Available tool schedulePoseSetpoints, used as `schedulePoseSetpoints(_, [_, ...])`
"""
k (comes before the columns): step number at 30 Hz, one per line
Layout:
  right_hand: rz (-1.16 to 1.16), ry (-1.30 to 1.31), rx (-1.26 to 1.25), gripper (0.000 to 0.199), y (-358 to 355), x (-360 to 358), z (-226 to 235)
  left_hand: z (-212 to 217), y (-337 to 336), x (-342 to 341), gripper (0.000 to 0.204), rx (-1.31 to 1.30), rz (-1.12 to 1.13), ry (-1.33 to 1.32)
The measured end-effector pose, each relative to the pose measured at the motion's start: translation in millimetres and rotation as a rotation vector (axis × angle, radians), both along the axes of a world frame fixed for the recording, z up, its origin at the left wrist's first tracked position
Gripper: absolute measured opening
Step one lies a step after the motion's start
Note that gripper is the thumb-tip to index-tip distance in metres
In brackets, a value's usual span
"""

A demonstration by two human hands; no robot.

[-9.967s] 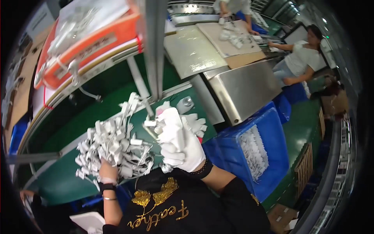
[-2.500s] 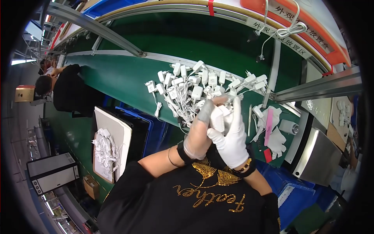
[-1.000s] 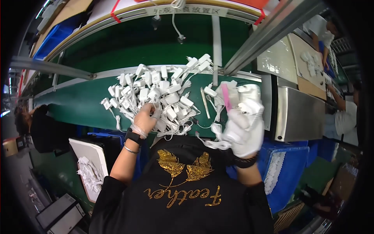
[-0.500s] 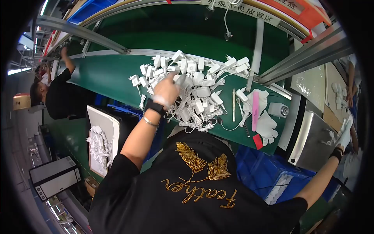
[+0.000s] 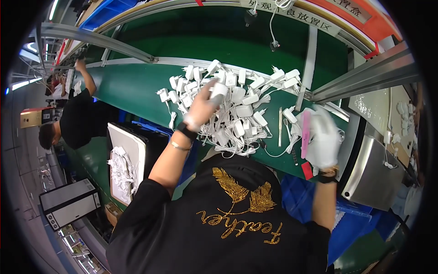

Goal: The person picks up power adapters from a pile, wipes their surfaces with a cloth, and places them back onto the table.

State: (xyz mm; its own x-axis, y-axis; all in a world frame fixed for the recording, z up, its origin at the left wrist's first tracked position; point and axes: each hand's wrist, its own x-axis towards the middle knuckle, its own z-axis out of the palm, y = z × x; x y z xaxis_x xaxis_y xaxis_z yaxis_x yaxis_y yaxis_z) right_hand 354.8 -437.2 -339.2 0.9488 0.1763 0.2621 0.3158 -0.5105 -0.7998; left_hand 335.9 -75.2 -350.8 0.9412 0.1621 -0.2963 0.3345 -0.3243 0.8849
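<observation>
A tangled heap of white power adapters with cables [image 5: 237, 112] covers the middle of the green bench. My left hand [image 5: 200, 109], with bare skin and some white on it, is closed around one white power adapter [image 5: 219, 91] above the heap's left part. My right hand [image 5: 324, 141] wears a white glove and is smeared by motion over the bench's right end, so its fingers are unclear. Beside it lie a long pink strip [image 5: 305, 135] and a small red piece [image 5: 307, 170]. The right hand hides what lies beneath it.
A thin pale stick [image 5: 280, 125] lies right of the heap. A metal box [image 5: 374, 171] stands at the right, and blue crates [image 5: 296, 196] sit below the bench. Metal posts [image 5: 360, 77] frame the back. At left, a tray [image 5: 139, 157] holds white cables; another person [image 5: 86, 118] works beyond it.
My right hand has swung in from the far right to the bench's right end. My left hand now shows a power adapter in its fingers. The view has shifted slightly.
</observation>
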Motion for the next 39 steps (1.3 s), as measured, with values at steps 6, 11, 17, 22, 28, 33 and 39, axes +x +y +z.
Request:
schedulePoseSetpoints(6, [-0.057,0.647,-0.305,0.072,161,36,-49,102,11,-31,0.064,-0.3,0.259,-0.307])
schedulePoseSetpoints(11, [-0.118,0.681,-0.394,0.069,202,50,-91,130,27,-58,0.068,-0.436,0.306,-0.508])
schedulePoseSetpoints(17, [0.022,0.828,0.956,0.043,191,28,-73,120,40,-66,0.077,-0.529,0.339,-0.453])
schedulePoseSetpoints(22, [0.25,0.889,1.622,0.04,165,-3,55,101,14,-62,0.088,-0.684,0.176,-0.244])
schedulePoseSetpoints(28, [0.171,0.64,1.002,0.06,126,-26,101,96,-13,-59,0.086,-0.872,-0.018,-0.168])
schedulePoseSetpoints(33, [0.016,0.593,0.919,0.071,134,-47,74,97,-31,-57,0.084,-0.813,-0.076,-0.122])
schedulePoseSetpoints(39, [0.021,0.673,0.931,0.081,128,-61,77,88,-42,-62,0.075,-0.759,-0.114,-0.178])
